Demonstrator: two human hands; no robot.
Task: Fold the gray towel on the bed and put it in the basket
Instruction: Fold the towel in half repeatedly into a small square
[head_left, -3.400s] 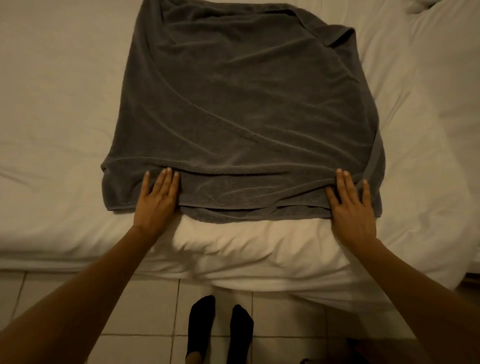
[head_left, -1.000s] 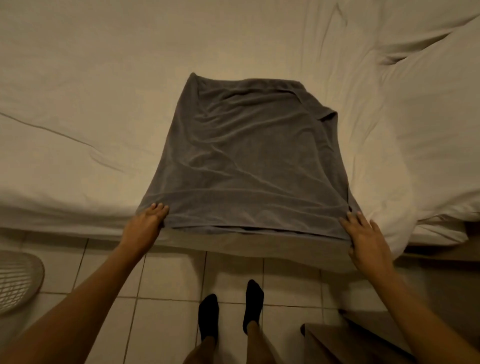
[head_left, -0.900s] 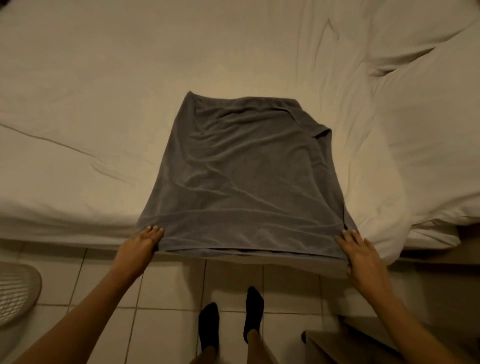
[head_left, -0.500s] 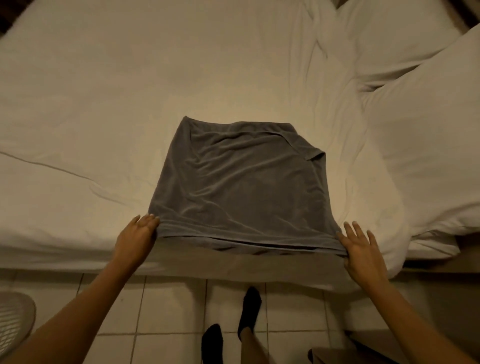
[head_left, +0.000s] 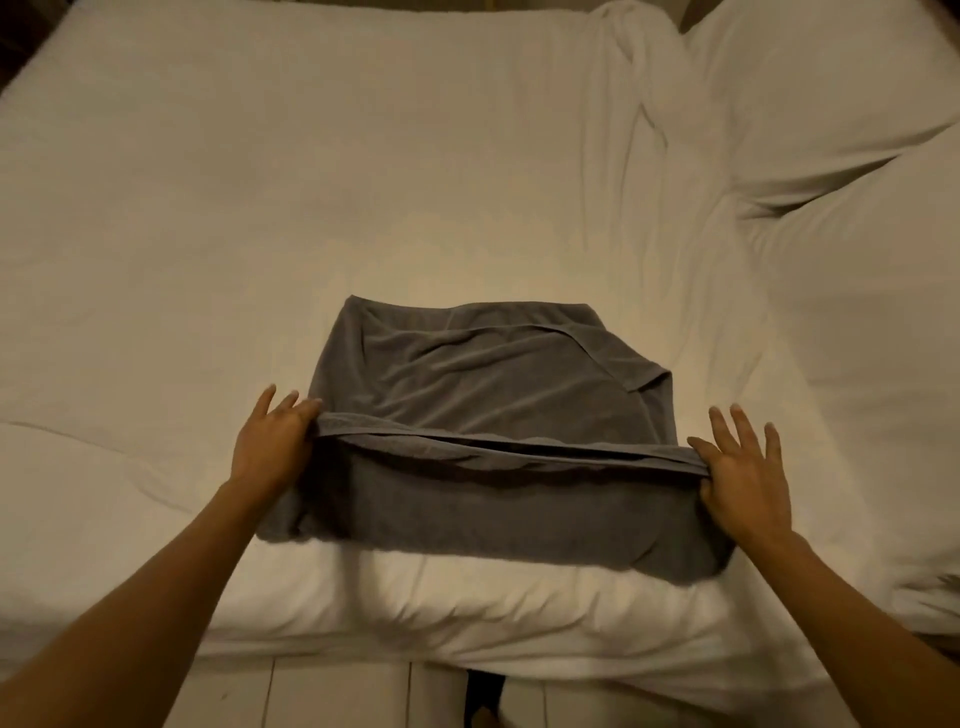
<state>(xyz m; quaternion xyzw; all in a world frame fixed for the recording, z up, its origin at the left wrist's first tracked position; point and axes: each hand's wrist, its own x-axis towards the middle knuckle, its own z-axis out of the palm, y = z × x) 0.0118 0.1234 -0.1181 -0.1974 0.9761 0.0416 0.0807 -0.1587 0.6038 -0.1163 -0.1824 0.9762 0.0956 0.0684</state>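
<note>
I'm looking down at the soft gray terry towel (head_left: 483, 415), lying near the front edge of the wide white-sheeted bed (head_left: 363, 182), already doubled into a rough rectangle. My left hand (head_left: 270, 447) pinches the near-left end of the raised edge, thumb underneath and the other fingers splayed. My right hand (head_left: 740, 478) does the same at the near-right end. Both are gripping the towel, and the edge stretches taut between them over the layer below. This cloth looks limp and light, so I reckon it'll sag mid-span; the corners are the spots to hold. One far-right corner is flipped back, wrinkles run across the top. No basket in view.
</note>
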